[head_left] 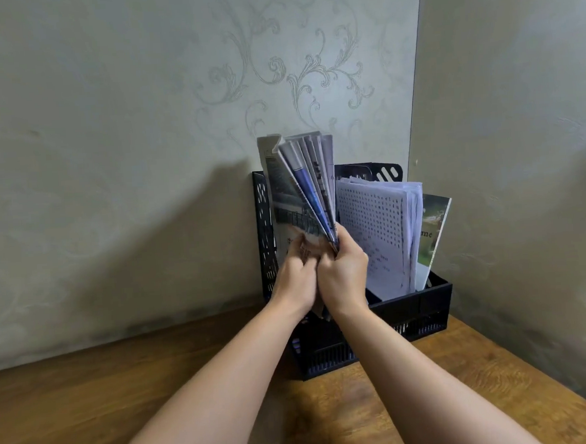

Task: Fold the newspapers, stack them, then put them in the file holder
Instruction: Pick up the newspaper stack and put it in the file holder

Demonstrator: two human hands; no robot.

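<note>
Newspapers (303, 187) folded into a thick bundle stand upright, fanned at the top, low end gripped by both hands over the L compartment of the file holder (426, 297).

Nearest: wooden table (124, 397), brown, visible grain, w/ both bare forearms reaching across it from the bottom edge. Left hand (293, 278) has fingers curled round the bundle's lower L side; right hand (344, 273) is just beside it, touching it, thumb and fingers pinching the lower R edge of the folded sheets. Neither hand is open, both clamp the paper. Bundle rises straight above the hands; its bottom edge is hidden behind the hands, so can't tell whether it touches the holder floor.

File holder: black plastic, perforated slot pattern on the side walls and low front wall, tall back, dividers making several upright compartments. Sits at the table's far R corner, near the walls. L compartment: the newspapers, approx. Middle compartment: sheaf of white printed papers (374, 230), rows of small dark characters, leaning slightly R, edges a bit ragged. R compartment: glossy booklet (434, 227) w/ green photo cover and some lettering, tilted R against the end wall.

Newspapers: thin grey-white sheets, blue and dark print, folds spread like a fan.

Furthest: wall (140, 111), pale grey-green wallpaper w/ faint scroll and leaf ornament; plain side wall to the R.
</note>
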